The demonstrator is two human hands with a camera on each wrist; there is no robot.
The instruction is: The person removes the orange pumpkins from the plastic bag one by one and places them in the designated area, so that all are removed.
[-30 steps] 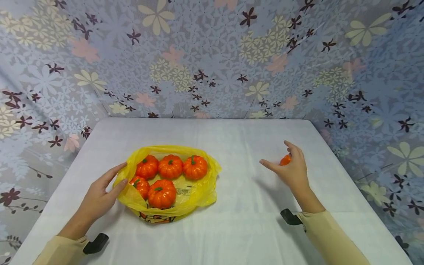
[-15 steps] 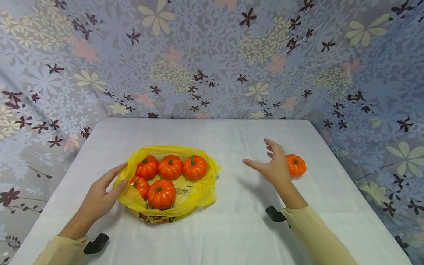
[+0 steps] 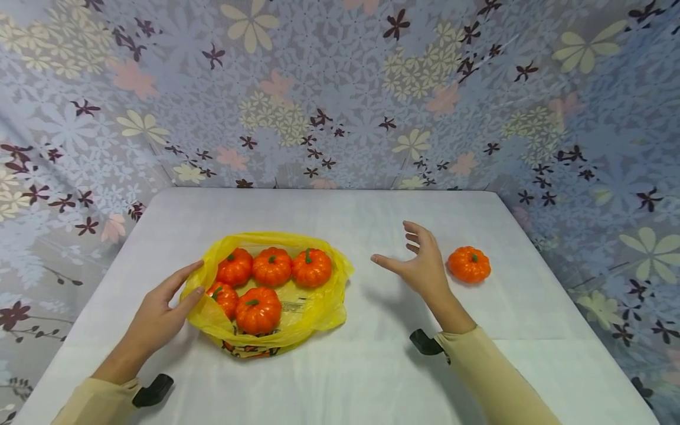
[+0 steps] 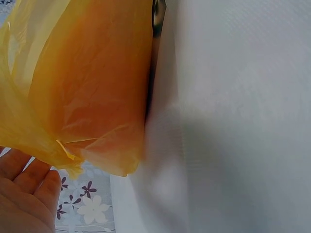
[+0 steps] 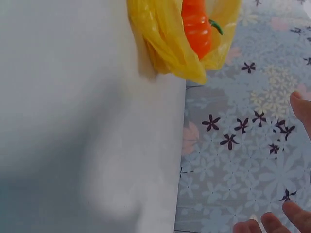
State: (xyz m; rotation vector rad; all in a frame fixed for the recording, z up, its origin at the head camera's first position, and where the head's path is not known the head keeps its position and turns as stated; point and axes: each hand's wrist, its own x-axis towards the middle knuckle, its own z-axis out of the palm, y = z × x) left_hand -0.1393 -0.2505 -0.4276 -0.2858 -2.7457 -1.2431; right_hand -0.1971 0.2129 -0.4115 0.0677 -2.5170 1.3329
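Note:
A yellow plastic bag [image 3: 340,295] lies with its mouth spread wide, holding several small orange pumpkins [image 3: 258,310] with green stems. My left hand [image 3: 159,316] is at the bag's left side, thumb and fingers apart and touching its rim. In the left wrist view, the fingers [image 4: 30,180] lie along the bag's lower edge. My right hand [image 3: 422,271] hovers over the table between the bag and a lone pumpkin [image 3: 469,264], fingers spread and holding nothing. The right wrist view catches a pumpkin [image 5: 196,31] inside the bag and only some fingertips [image 5: 272,223].
A white cloth [image 3: 340,383] covers the table, whose far edge meets a floral curtain [image 3: 340,88]. The curtain also hangs along both sides. A dark wrist-worn device [image 3: 153,391] sits at the left sleeve, and another device [image 3: 425,342] at the right.
My right hand has moved left, away from the lone pumpkin, which it partly hid before and which now shows fully. The left hand and the bag have stayed in place.

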